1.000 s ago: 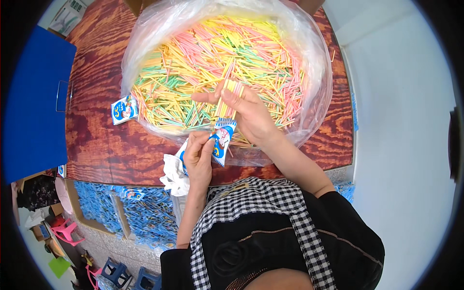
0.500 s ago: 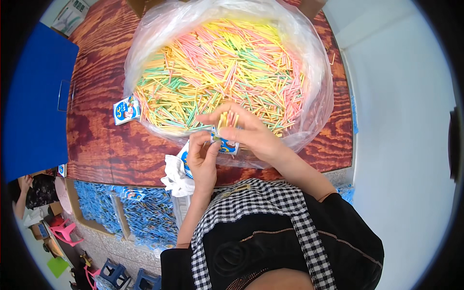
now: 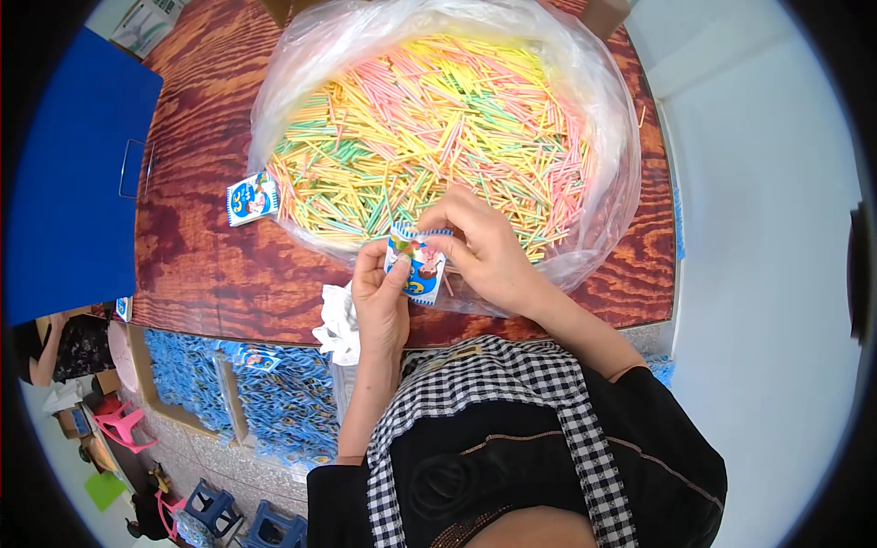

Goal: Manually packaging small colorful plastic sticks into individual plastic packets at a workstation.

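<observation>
My left hand (image 3: 382, 294) pinches the left side of a small blue-and-white packet (image 3: 422, 279) printed with a cartoon figure. The fingers of my right hand (image 3: 486, 251) are closed at the packet's upper right edge, touching it near the opening. What sits inside the packet is mostly hidden by print and fingers. Both hands are over the near rim of a big clear plastic bag (image 3: 614, 196), which is spread wide around a heap of thin pastel sticks (image 3: 438, 137) in yellow, pink, orange and green.
A similar packet (image 3: 252, 198) lies left of the bag on the wood-grain table (image 3: 196, 265). Crumpled white cloth or paper (image 3: 338, 324) rests by my left wrist. Below the table edge are boxes full of blue packets (image 3: 283, 402). A blue panel (image 3: 78, 183) stands left; another person's arm (image 3: 46, 356) shows lower left.
The bundle of sticks held in my right hand is out of sight now, and that hand has closed at the packet's top. The packet has turned more face-on. The whole view has shifted slightly.
</observation>
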### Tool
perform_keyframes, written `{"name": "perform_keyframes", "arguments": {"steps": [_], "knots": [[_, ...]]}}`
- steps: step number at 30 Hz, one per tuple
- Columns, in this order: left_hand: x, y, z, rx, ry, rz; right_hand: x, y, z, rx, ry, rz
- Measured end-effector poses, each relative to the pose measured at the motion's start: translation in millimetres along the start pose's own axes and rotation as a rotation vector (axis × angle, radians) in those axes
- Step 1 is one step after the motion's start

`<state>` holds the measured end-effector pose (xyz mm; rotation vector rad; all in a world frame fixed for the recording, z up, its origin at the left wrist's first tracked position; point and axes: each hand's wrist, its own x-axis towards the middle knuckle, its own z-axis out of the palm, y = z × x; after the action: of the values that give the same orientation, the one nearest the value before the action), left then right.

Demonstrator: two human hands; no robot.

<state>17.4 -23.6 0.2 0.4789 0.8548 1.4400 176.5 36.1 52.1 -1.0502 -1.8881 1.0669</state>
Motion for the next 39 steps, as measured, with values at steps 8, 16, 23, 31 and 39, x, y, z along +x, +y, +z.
{"name": "perform_keyframes", "arguments": {"steps": [8, 16, 23, 31, 39], "knots": [[4.1, 22.8, -2.4, 0.586, -0.079, 0.336, 0.6, -28.8, 1.9, 0.010, 0.082, -0.245], [-6.3, 30.2, 4.9, 0.423, -0.067, 0.448, 3.0, -28.0, 5.0, -0.106, 0.066, -0.310], [-1.1, 38.0, -10.3, 0.407, -0.024, 0.420, 9.9, -29.9, 20.6, 0.002, 0.053, -0.288], [79.9, 107.1, -121.0, 0.574, 0.406, 0.410, 0.0, 6.7, 30.7, -0.041, 0.001, -0.088], [142.4, 96.4, -149.8, 1.687, 0.550, 0.899, 2.3, 30.5, 81.0, -0.452, -0.137, -0.112]]}}
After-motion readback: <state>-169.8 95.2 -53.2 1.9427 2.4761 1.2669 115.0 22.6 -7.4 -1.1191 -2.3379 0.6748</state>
